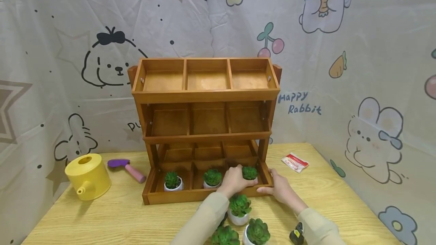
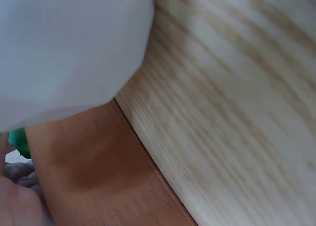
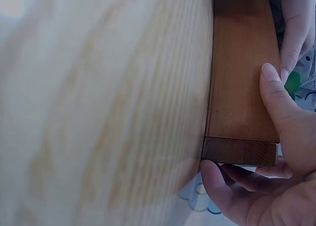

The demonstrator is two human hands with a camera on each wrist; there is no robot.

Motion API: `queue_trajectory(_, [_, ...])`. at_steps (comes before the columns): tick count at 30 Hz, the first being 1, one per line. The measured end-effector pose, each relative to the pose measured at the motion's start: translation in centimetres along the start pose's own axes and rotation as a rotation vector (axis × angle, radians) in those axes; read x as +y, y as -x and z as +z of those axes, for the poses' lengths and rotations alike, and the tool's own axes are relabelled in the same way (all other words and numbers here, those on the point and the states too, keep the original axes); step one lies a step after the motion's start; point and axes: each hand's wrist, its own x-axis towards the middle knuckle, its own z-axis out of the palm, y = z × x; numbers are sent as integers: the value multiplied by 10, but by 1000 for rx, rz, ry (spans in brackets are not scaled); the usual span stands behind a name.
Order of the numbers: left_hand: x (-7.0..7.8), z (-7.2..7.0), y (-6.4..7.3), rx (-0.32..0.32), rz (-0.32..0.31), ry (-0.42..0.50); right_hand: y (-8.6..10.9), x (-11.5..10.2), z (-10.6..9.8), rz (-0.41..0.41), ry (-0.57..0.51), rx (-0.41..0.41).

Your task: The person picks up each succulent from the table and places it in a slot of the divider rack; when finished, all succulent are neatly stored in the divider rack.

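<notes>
A wooden three-tier shelf stands on the table, its tiers split into compartments. In its bottom tier, my left hand holds a small potted succulent at the right compartment; the hand covers part of the white pot. My right hand grips the tier's front right corner, thumb on the front board and fingers around the end. Two more potted succulents, one on the left and one in the middle, sit in the same tier. Only a bit of my left hand shows in the left wrist view.
Before the shelf stand potted succulents, among them one nearest the shelf and one at the front, beneath my left forearm. A yellow watering can and a purple-and-pink trowel lie left, a red-and-white packet right, a small black object near my right sleeve.
</notes>
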Motion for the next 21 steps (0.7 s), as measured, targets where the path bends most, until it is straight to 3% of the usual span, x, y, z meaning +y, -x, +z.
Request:
queue_trajectory(10, [-1, 1, 1, 13, 8, 38, 0, 3, 2, -1, -10, 9])
queue_trajectory(21, [-1, -1, 2, -20, 5, 94, 0, 3, 0, 0, -5, 0])
